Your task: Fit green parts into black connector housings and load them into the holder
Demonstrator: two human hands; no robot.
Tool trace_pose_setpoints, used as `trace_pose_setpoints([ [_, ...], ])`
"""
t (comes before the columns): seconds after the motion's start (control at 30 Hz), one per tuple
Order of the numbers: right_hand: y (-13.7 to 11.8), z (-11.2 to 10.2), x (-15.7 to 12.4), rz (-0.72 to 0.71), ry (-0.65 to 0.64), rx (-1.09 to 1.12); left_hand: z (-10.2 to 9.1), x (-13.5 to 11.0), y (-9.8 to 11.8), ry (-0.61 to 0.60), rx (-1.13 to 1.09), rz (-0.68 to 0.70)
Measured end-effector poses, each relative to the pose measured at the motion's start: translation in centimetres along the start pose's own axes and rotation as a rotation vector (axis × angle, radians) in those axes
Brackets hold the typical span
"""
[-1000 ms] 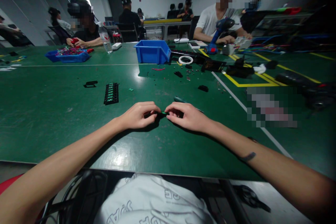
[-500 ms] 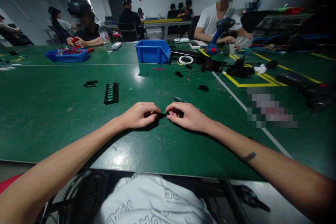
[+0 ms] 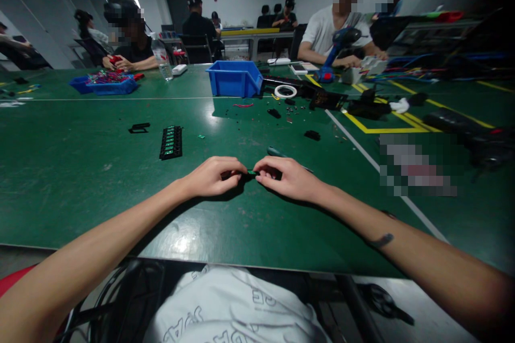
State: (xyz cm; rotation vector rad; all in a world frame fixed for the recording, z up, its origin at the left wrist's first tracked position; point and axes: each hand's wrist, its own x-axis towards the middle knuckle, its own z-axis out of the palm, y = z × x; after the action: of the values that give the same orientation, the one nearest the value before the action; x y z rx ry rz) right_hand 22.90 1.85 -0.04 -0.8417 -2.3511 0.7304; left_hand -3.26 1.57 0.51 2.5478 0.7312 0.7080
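Close to the table (image 3: pixel 80 182) edge, the left hand (image 3: pixel 211 177) and right hand (image 3: pixel 287 178) meet fingertip to fingertip, both pinched shut on a small green part (image 3: pixel 252 172) held just above the surface. Over the last second nothing has shifted; the grip and the part stay as they were, so the work looks paused on fine fitting. Just behind the right hand lies a dark tool (image 3: pixel 276 152). Farther left sits a black tray (image 3: pixel 171 142) of similar parts, well apart. Beyond, a blue bin (image 3: pixel 233 79) and a white tape ring (image 3: pixel 285 91); nothing blocks the hands.
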Motion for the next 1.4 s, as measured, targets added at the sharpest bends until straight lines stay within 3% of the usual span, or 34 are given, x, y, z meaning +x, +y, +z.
trace_pose_setpoints([
  [1.0,-0.2,-0.2,0.0,0.022,-0.012,-0.016,-0.3,-0.1,0.1,0.019,0.056,0.031],
  [1.1,-0.3,-0.2,-0.1,0.051,-0.008,0.002,-2.0,-0.4,-0.2,0.115,0.148,0.031],
  [1.2,-0.2,-0.2,-0.1,0.052,0.005,0.019,-5.6,-1.7,-1.9,0.395,0.323,-0.031],
  [1.3,-0.1,-0.2,-0.2,0.042,0.006,0.018,-10.5,-4.3,-5.4,0.705,0.54,-0.253],
  [1.4,-0.1,-0.2,-0.2,0.04,0.0,0.012,-14.6,-8.2,-10.0,0.828,0.707,-0.55],
])
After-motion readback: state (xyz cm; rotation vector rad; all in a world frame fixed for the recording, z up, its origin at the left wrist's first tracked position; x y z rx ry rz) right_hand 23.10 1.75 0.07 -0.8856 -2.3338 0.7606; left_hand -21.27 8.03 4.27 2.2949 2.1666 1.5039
